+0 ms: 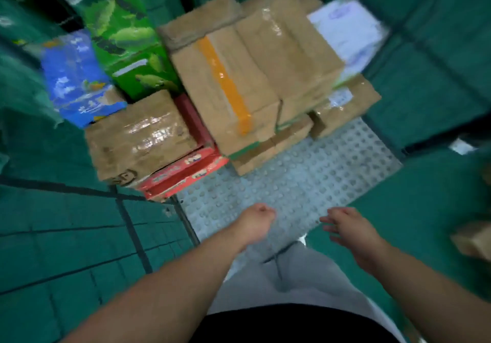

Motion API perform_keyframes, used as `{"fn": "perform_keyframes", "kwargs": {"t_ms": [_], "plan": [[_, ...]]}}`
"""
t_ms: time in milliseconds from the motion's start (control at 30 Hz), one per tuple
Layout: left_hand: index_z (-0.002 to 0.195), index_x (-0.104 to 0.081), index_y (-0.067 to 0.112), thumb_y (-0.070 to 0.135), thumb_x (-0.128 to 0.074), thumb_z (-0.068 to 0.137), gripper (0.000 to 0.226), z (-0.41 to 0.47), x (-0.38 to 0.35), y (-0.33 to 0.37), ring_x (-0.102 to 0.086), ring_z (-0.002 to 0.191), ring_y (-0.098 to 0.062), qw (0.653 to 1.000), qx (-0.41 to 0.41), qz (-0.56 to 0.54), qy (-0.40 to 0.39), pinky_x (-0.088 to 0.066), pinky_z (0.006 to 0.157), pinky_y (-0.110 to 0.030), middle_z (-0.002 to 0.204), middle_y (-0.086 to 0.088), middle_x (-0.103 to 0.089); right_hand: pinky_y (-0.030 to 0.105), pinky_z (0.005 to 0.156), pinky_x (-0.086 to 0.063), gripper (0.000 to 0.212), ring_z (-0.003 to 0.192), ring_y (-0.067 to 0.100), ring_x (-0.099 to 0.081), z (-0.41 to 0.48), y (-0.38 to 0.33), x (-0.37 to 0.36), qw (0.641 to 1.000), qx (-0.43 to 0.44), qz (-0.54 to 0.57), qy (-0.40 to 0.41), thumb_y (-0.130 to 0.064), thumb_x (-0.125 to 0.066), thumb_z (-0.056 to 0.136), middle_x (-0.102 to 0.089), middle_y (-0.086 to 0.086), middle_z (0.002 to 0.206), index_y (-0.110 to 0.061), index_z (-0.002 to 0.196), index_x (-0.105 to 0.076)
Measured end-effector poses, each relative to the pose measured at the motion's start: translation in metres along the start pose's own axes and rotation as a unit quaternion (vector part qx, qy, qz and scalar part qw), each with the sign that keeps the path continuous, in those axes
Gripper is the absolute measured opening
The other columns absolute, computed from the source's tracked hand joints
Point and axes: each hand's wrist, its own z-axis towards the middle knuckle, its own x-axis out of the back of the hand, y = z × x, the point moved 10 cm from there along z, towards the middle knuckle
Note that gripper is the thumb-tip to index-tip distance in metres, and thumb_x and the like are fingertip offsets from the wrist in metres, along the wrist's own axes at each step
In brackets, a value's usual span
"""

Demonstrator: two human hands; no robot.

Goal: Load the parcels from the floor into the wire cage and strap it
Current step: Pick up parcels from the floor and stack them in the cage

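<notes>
Black top, light grey trousers, bare forearms.

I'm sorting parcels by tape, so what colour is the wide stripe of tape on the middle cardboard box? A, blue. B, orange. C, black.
B: the tape running down the box is plainly orange.

Bare studded grey panel in front; stacked parcels behind, cage bars at left.
</notes>
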Motion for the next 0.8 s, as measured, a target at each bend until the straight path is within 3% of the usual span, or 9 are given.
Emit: {"fn": "perform_keyframes", "kwargs": {"t_ms": [133, 367, 600, 700, 800], "plan": [[0.086, -0.060, 0.019, 0.025, -0.051, 0.101, 0.018, -0.010, -0.076, 0.044, -0.055, 0.080, -0.018, 0.990, -0.068, 0.108, -0.057, -0.045, 0.069, -0.028, 0.083, 0.000, -0.060, 0.031, 0.070, -0.044, 0.010, 0.084, 0.021, -0.067, -0.056, 0.077, 0.038, 0.990, -0.023, 0.131, 0.050, -0.014, -0.050, 0.103, -0.074, 0.009, 0.100, -0.013, 0.098, -0.058], [0.103, -0.065, 0.024, 0.027, -0.051, 0.103, 0.014, -0.098, -0.270, 0.051, -0.062, 0.081, -0.011, 0.926, -0.130, 0.259, -0.241, -0.043, 0.068, -0.026, 0.107, 0.001, -0.069, 0.031, 0.076, -0.048, 0.013, 0.091, 0.020, -0.071, -0.134, 0.256, 0.116, 0.925, -0.080, 0.312, 0.200, -0.019, -0.048, 0.101, -0.075, 0.006, 0.106, -0.014, 0.107, -0.059], [0.102, -0.067, 0.023, 0.027, -0.050, 0.103, 0.017, -0.201, -0.453, -0.042, -0.063, 0.084, -0.016, 0.791, -0.163, 0.477, -0.347, -0.043, 0.070, -0.028, 0.106, 0.001, -0.070, 0.032, 0.075, -0.048, 0.016, 0.097, 0.025, -0.069, -0.262, 0.497, 0.124, 0.791, -0.145, 0.506, 0.313, -0.024, -0.049, 0.104, -0.074, 0.006, 0.106, -0.014, 0.109, -0.061], [0.105, -0.067, 0.021, 0.026, -0.049, 0.104, 0.019, -0.242, -0.524, -0.090, -0.063, 0.087, -0.017, 0.736, -0.183, 0.538, -0.369, -0.044, 0.072, -0.029, 0.108, 0.000, -0.070, 0.028, 0.067, -0.046, 0.013, 0.087, 0.021, -0.067, -0.302, 0.584, 0.110, 0.733, -0.167, 0.562, 0.345, -0.021, -0.050, 0.102, -0.074, 0.006, 0.104, -0.013, 0.105, -0.060], [0.109, -0.067, 0.020, 0.027, -0.048, 0.103, 0.021, -0.284, -0.580, -0.134, -0.063, 0.091, -0.017, 0.690, -0.189, 0.590, -0.375, -0.045, 0.076, -0.030, 0.110, 0.001, -0.070, 0.029, 0.068, -0.047, 0.013, 0.081, 0.018, -0.064, -0.333, 0.654, 0.102, 0.716, -0.197, 0.569, 0.353, -0.018, -0.051, 0.100, -0.074, 0.007, 0.103, -0.011, 0.101, -0.062]]}}
